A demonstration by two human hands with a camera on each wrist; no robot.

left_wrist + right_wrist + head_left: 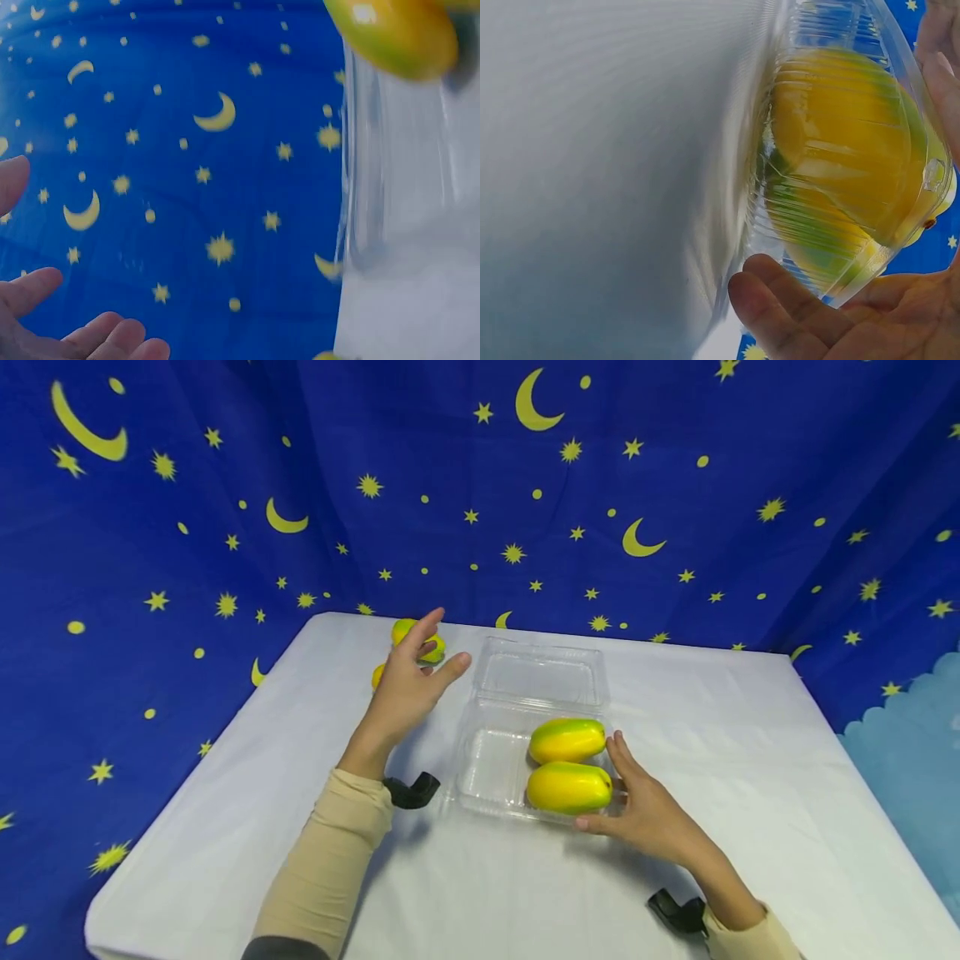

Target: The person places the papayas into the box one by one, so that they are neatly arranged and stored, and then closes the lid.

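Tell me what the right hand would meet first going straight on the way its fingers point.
Probably the right side of the clear plastic hinged container, with the nearer yellow-green oval fruit just inside. The right hand is so close that I can't tell whether they touch.

I see thin, clear plastic in the container (487, 768), glossy all over, its side pressed into fine ribs that catch streaks of light on my right wrist feed. The two larger fruits (570, 787) look smooth and shiny (waxed or plastic, I can't tell from here). White cloth, matt and faintly creased, seems to cover the tabletop (712, 735). The backdrop (450, 460) reads to me as soft printed fabric, the sleeves (322, 860) as dull cloth.
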